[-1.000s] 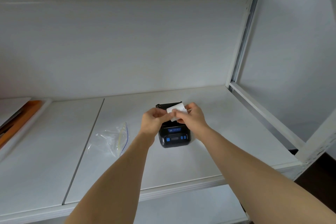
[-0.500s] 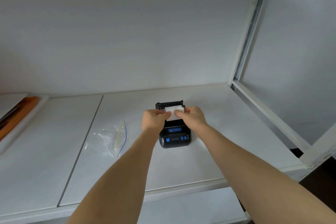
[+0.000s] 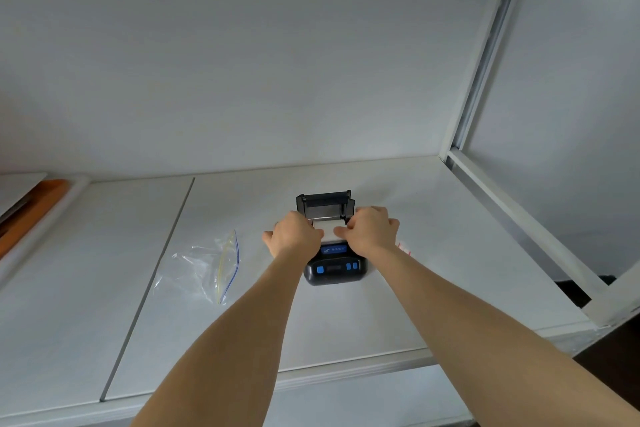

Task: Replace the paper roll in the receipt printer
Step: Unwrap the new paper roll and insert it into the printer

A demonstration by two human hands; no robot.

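Both your hands, left hand [image 3: 295, 231] and right hand [image 3: 371, 229], are pinching the white paper roll [image 3: 327, 230] over the open receipt printer [image 3: 331, 255]. A clear zip bag [image 3: 207, 265] is lying well left on the shelf [image 3: 398, 315], clear of your arms.

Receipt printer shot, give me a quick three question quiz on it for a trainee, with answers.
1. True or false: the receipt printer has its lid open.
2. What lies on the shelf left of the printer? A) scissors B) clear zip bag C) stapler
3. Which hands touch the paper roll?

Key: 1 true. 2 B, the clear zip bag. 3 both, left hand and right hand.
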